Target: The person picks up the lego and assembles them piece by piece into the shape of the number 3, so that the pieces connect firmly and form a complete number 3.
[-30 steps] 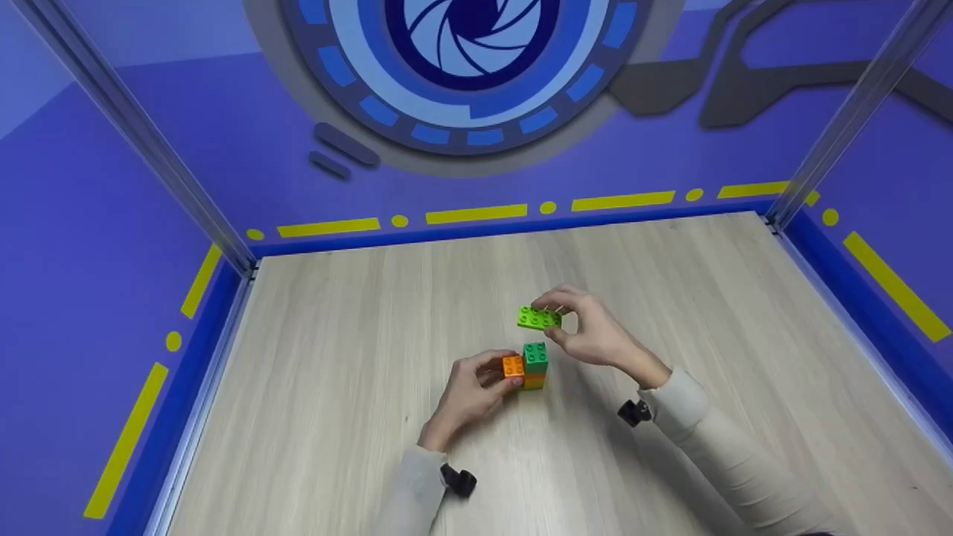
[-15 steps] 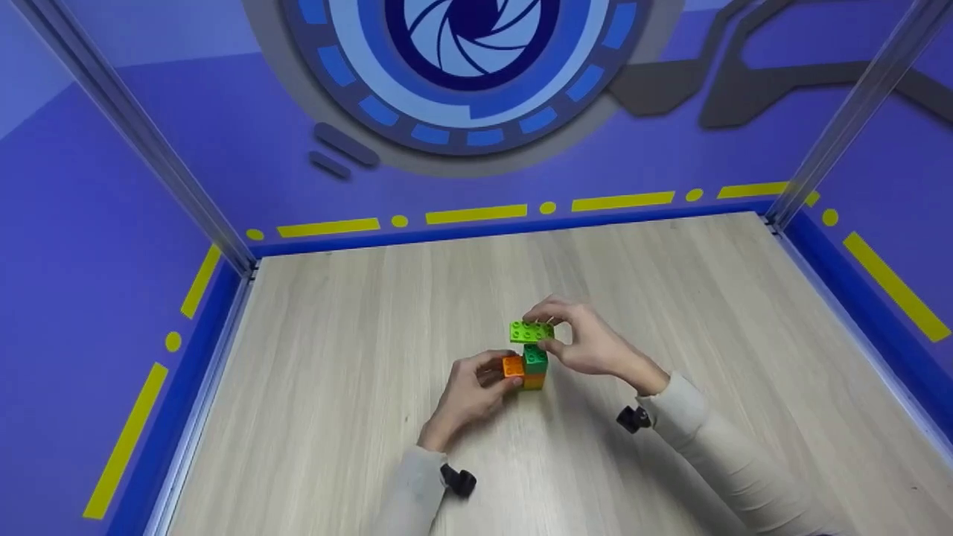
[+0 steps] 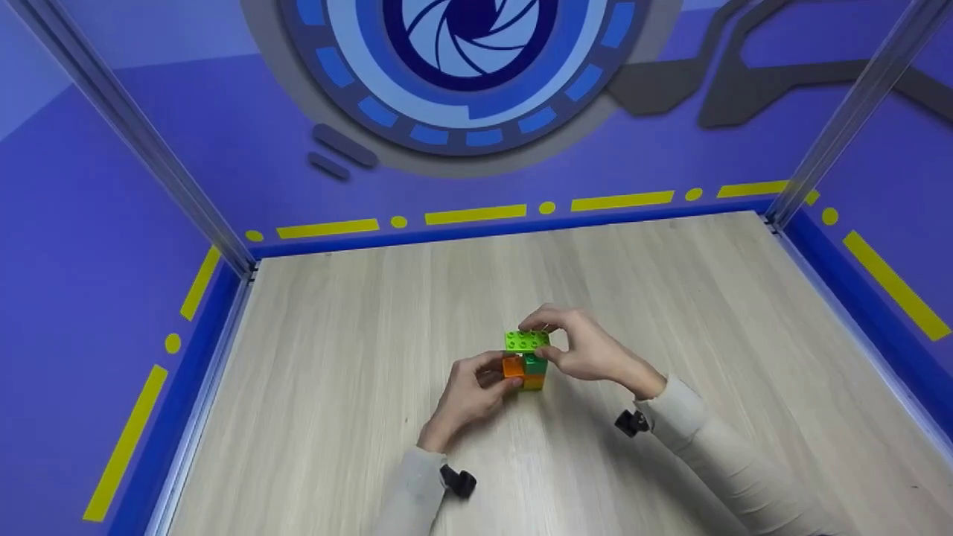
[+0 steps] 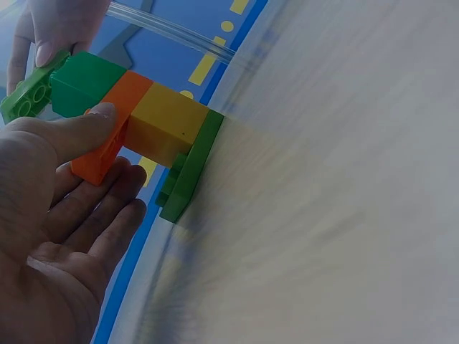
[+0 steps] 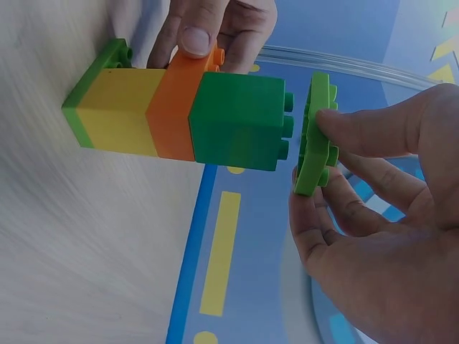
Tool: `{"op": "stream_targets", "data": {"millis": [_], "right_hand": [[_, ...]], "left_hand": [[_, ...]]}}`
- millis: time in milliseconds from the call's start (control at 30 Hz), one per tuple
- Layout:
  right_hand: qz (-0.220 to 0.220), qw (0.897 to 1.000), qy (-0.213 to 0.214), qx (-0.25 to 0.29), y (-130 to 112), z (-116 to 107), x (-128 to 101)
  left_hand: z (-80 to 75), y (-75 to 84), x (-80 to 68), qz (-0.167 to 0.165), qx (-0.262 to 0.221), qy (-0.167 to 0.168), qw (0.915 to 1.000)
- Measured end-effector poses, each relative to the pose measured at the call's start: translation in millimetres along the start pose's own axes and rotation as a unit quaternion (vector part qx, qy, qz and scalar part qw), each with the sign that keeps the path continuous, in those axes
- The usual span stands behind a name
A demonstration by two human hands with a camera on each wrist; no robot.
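Observation:
A small tower of toy bricks stands on the table. From the bottom it has a green flat brick (image 4: pixel 193 168), a yellow block (image 5: pixel 118 111), an orange brick (image 5: pixel 172 111) that juts out to the left, and a dark green block (image 5: pixel 237 118). My left hand (image 3: pixel 470 391) pinches the jutting end of the orange brick between thumb and fingers. With thumb and fingertips, my right hand (image 3: pixel 588 350) holds a lime green flat brick (image 3: pixel 525 342) over the tower. In the right wrist view, a narrow gap separates it from the dark green studs.
The wood-look table (image 3: pixel 327 387) spreads around the tower. Blue printed walls (image 3: pixel 186 149) with metal corner posts close off the back and sides.
My right hand has brought the lime green flat brick toward me and slightly left, from behind the tower to just above the dark green block. My left hand keeps its hold.

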State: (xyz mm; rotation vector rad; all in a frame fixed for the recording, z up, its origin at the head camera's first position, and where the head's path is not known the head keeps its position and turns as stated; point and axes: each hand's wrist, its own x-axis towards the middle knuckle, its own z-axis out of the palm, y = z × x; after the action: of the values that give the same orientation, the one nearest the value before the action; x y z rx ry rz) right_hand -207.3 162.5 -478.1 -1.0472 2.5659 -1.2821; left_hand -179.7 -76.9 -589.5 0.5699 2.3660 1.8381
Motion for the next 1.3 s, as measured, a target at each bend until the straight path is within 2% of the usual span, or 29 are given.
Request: {"op": "stream_targets", "data": {"millis": [533, 1300], "right_hand": [[-0.006, 1.000, -0.013, 0.008, -0.3, 3.4, -0.8], [0.002, 1.000, -0.022, -0.007, 1.3, 6.2, -3.3]], "left_hand": [[0.2, 2.5, -1.4, -0.015, 0.003, 0.004, 0.9999], [0.2, -0.1, -1.2, -0.006, -0.022, 0.001, 0.9997]]}}
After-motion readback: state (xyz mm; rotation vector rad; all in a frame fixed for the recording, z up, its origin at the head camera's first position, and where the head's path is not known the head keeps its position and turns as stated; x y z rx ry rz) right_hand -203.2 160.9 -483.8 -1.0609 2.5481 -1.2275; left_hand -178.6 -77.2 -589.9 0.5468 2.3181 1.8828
